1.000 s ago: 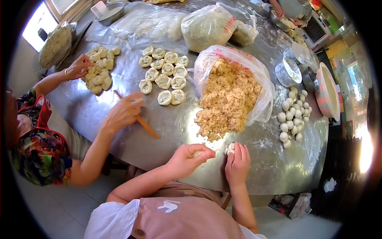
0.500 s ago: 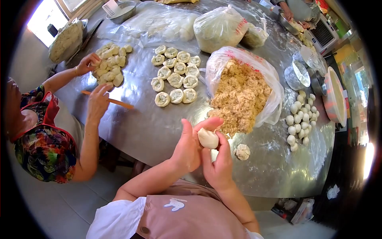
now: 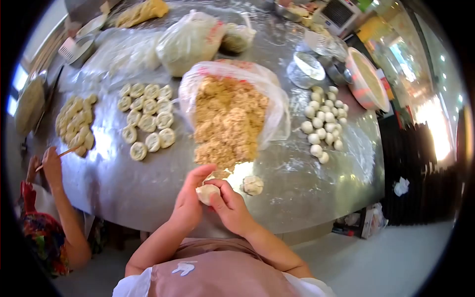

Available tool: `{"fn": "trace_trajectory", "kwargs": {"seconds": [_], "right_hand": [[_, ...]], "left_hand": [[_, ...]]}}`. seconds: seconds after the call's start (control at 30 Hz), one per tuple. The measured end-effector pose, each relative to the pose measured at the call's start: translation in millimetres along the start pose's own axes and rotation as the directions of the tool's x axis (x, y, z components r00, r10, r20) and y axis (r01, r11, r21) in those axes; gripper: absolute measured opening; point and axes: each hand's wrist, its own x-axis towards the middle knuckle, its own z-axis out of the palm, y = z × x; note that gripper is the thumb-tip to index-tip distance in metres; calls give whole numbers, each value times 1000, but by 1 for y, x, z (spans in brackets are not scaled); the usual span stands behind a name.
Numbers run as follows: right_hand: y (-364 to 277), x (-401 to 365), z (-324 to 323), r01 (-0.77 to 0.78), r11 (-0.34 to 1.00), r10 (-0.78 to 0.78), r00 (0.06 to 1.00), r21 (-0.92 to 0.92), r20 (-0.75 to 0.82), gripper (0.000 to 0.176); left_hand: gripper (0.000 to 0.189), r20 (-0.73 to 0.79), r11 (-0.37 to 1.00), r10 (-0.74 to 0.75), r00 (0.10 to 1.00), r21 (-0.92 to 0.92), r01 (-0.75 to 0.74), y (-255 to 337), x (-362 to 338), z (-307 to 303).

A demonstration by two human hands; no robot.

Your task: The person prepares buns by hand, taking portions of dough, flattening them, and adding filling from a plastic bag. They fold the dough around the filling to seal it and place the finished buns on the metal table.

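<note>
Apparently, the left hand (image 3: 186, 204) and the right hand (image 3: 233, 212) are grasping the dough ball (image 3: 206, 193) between them, near the crumbly filling (image 3: 227, 116) on the worktop (image 3: 302, 200), so its sides are getting support.

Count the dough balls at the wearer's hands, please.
2: one ball between left hand and right hand, another ball on the table to their right; fingers may hide more.

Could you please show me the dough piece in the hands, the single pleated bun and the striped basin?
Dough piece (image 3: 206, 194): head view, pale side.
Pleated bun (image 3: 253, 185): head view, top.
Striped basin (image 3: 358, 88): head view, outer wall.
</note>
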Motion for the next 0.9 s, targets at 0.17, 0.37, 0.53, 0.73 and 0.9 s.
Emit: {"fn": "trace_trajectory", "kwargs": {"seconds": [0.17, 0.37, 0.53, 0.73, 0.9], "right_hand": [[29, 9, -103, -191, 934, 266, 935, 303, -232, 42], [-42, 43, -244, 424, 804, -90, 781, 418, -618, 57], [-26, 41, -217, 276, 927, -64, 784, 255, -618, 46], [7, 17, -105, 9, 999, -25, 907, -41, -420, 28], [10, 11, -56, 57, 819, -161, 978, -572, -133, 44]], "left_hand": [[40, -287, 950, 190, 939, 297, -101, 18, 6, -31], [47, -428, 406, 662, 615, 895, 186, 12, 20, -123], [52, -376, 55, 685, 624, 881, 470, 15, 38, -139], [34, -421, 178, 605, 676, 899, 400, 28, 50, -131], [29, -452, 426, 582, 676, 878, 219, 22, 35, -141]]}}
